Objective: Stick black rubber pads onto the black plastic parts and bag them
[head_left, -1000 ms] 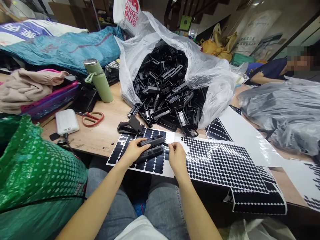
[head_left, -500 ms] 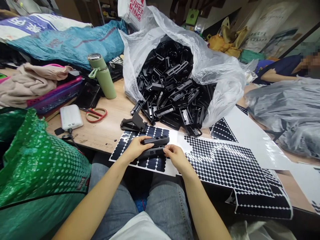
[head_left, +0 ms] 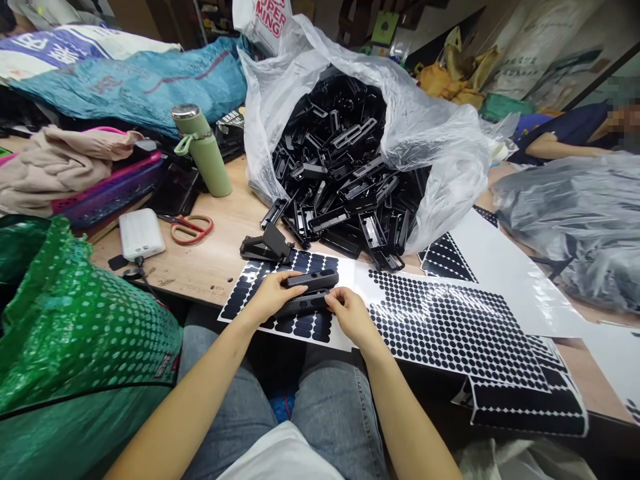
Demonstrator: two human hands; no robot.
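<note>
Two long black plastic pieces lie side by side over a sheet of black stickers. My left hand is closed on their left ends, with fingers on the upper piece and the thumb between the two. At the right end of the lower piece, my right hand has thumb and forefinger pinched together; whatever is between those fingertips is too small to make out. A sheet of round black stickers is just right of that hand. Behind the left hand stands a folded black plastic part.
A clear plastic bag spills many black plastic parts at the back. Scissors, a white power bank and a green flask are on the left. A green bag stands beside my leg. Another person's arm shows far right.
My right fingertips have shifted very slightly left along the end of the lower black piece. My left hand keeps its hold, and the pieces stay in place.
</note>
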